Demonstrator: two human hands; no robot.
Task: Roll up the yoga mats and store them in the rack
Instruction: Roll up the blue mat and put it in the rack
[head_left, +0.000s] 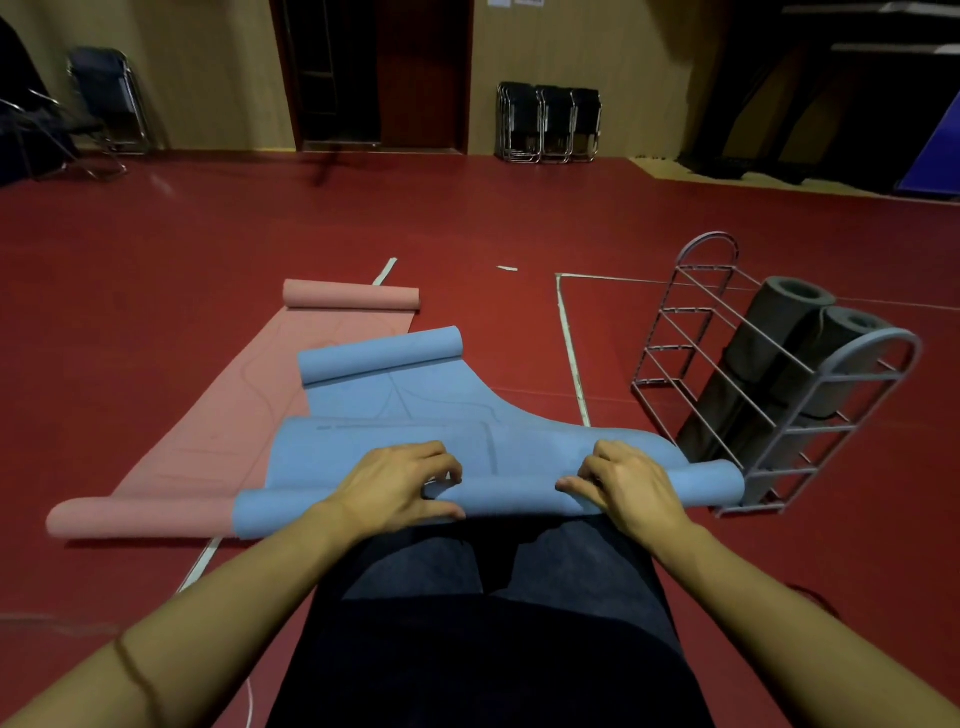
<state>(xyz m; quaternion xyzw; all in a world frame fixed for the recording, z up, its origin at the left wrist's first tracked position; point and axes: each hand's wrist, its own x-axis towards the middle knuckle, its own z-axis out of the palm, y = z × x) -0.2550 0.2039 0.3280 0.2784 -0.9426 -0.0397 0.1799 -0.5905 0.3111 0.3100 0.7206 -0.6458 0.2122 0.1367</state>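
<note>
1. Knees in dark trousers (467, 597) filled the near foreground, with both bare forearms reaching forward over them.
2. The left hand (400, 486) lay on the near rolled end of the blue yoga mat (395, 447), its fingers curled over the top of the roll and the thumb tucked at the near side, gripping it.
3. The right hand (623, 486) gripped the same roll further along, fingers bent over the top and thumb pointing inward toward the other hand; the two hands were apart, with bare blue roll between them.
4. The blue mat's near roll lay across the view just beyond the knees; beyond the hands the sheet rose in a loose wave, and its far end was curled into a second small roll.
5. The pink yoga mat (249, 410) lay flat on the red floor (156, 260) to the left, partly under the blue one, with both its near end and its far end curled.
6. The wire rack (769, 415) stood to the right, just beside the blue roll's right end, holding two dark grey rolled mats (779, 332) leaning at a tilt.
7. White tape lines (571, 353) ran over the floor between mats and rack.
8. Folded chairs (550, 122) stood against the far wall, beside a dark doorway (374, 73), and more chairs (104, 98) were at the far left.
</note>
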